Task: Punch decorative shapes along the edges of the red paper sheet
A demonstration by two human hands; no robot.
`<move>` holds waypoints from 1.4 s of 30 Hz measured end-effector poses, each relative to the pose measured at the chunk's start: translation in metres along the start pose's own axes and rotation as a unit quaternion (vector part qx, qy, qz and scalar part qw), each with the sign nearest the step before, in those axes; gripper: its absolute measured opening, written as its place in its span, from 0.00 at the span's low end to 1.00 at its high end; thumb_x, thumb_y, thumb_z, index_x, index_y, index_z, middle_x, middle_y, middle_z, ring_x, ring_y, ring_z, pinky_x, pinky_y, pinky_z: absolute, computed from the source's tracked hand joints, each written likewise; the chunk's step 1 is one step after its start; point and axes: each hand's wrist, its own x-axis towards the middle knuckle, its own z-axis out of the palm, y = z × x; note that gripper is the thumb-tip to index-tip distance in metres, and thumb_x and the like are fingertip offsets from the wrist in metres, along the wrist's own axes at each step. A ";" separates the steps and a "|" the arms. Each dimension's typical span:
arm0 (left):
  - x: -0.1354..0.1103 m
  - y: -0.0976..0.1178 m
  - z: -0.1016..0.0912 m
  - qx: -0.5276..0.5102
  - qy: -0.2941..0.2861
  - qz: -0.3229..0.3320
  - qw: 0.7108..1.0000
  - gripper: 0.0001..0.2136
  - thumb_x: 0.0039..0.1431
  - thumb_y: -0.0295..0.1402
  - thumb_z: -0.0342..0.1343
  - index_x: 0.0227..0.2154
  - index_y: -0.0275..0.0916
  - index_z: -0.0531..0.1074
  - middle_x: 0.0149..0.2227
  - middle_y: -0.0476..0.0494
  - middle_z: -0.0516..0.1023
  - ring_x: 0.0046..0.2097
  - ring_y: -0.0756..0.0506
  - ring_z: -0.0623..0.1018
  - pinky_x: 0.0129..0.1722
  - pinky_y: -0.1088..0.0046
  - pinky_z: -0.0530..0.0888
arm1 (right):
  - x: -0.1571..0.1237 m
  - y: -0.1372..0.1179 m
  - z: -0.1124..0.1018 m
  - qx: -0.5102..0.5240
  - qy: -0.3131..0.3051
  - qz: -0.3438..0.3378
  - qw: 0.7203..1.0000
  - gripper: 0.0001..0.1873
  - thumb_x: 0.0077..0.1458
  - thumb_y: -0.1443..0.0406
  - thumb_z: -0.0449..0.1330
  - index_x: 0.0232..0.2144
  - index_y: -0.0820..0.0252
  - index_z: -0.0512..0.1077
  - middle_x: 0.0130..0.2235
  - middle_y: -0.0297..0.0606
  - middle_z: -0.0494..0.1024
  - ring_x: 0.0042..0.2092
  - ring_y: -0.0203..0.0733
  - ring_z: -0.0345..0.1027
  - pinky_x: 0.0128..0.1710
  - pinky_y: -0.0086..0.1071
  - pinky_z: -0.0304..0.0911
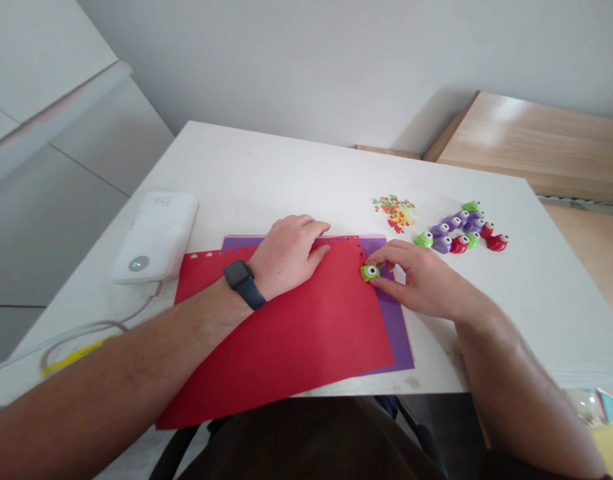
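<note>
A: Left hand point(286, 257) first. We see it open, palm down, flat on the red sheet point(286, 340) near the sheet's far edge.

B: Agreed. The right hand point(416, 280) is closed on the green punch point(370, 271), pinched between thumb and fingers. The punch sits on the red sheet's right edge, just off the left hand's fingertips.

A: Edges? A row of punched holes point(336, 240) runs along the far edge, under and beside the left fingers. A purple sheet point(394, 327) lies underneath, showing below the right hand and past the left fingertips.

B: We note the red sheet's near corner overhangs the tabletop point(266, 167) edge, back toward the left forearm.

A: Open room: bare tabletop beyond both hands, and more to the outside of the right wrist.

B: For clutter, we have a cluster of punches point(461, 230), green, purple and red, just beyond the right hand, close but apart. The confetti pile point(396, 212) lies beyond the right fingertips.

A: Outside the left wrist sits a white device point(156, 237), its near end touching the red sheet's corner. Its cable point(86, 330) trails beside the left forearm. There's a dark watch point(244, 283) on that wrist.

B: A wooden surface point(536, 143) lies far beyond the right hand, off the tabletop.
</note>
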 end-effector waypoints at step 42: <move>0.006 -0.001 0.005 -0.042 -0.007 -0.001 0.999 0.11 0.70 0.28 0.52 0.46 0.36 0.80 0.43 0.38 0.82 0.48 0.38 0.80 0.53 0.57 0.76 | 0.000 -0.003 -0.002 -0.001 -0.003 0.002 1.000 0.11 0.60 0.68 0.66 0.46 0.53 0.79 0.43 0.37 0.80 0.41 0.42 0.74 0.45 0.37 0.69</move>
